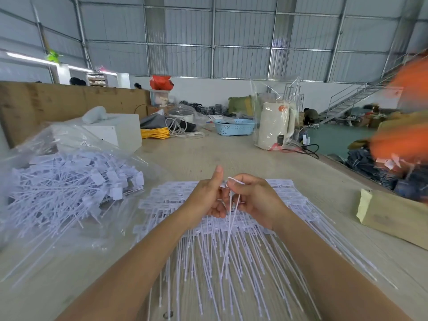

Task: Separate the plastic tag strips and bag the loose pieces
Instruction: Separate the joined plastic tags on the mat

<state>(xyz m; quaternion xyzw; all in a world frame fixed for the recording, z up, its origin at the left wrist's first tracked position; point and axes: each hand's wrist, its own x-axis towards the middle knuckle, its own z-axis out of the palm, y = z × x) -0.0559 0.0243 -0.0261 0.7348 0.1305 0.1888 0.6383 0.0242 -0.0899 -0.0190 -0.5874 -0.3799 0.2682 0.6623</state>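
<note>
nearest: a fan of joined plastic tag strips [231,251] lies flat on the bench [312,181], tails toward the person, heads away, probably so each piece can be pulled from the far end. above the stack both hands work one tag [231,228]. left hand [206,198] has fingers curled on it, thumb raised; right hand [257,200] pinches its looped head end, fingertips clamped. the tail hangs down between the wrists, likely mid-separation.

left of the hands, well apart: an open clear plastic bag [34,163] spread flat, a heap of loose tags [69,181] on it. the mouth faces the work, which suits a short toss. many strips still joined, so the task looks partway.

right edge: a cardboard box [393,216]. farther: white box [115,130], yellow cord [155,133], blue basket [234,127], bagged white kettle [275,126].
</note>
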